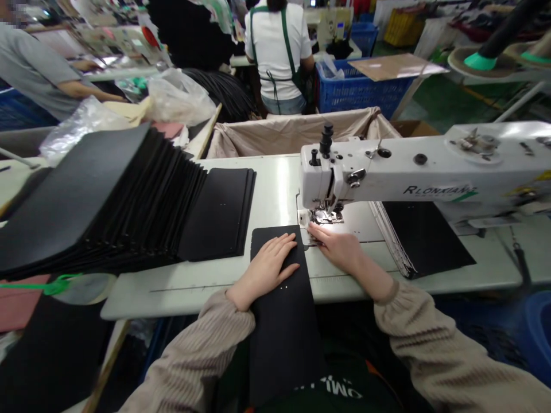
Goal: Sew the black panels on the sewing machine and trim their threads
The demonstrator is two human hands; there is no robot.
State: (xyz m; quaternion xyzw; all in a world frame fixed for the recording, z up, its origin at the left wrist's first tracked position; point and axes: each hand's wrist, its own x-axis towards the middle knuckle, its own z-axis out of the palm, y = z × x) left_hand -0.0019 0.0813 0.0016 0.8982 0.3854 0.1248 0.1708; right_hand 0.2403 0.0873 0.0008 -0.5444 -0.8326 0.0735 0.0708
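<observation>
A long black panel (282, 327) lies over the table's front edge and hangs down toward my lap. My left hand (273, 264) rests flat on its upper part, fingers spread and thumb apart. My right hand (338, 246) is at the sewing machine (387, 172), its fingertips beside the presser foot (329, 217) on the metal plate. Whether those fingertips hold anything is too small to tell. Just left of the panel is a small pile of black pieces (219, 212). Right of the needle, under the machine arm, lies another stack of black pieces (424, 238) with pale edges.
A tall leaning stack of black panels (77, 189) fills the left of the table (275, 189). Behind the table stands a cloth-lined bin (293, 135). Farther back are a blue crate (361, 92), a person in a white shirt (278, 51) and another person at upper left (38, 69).
</observation>
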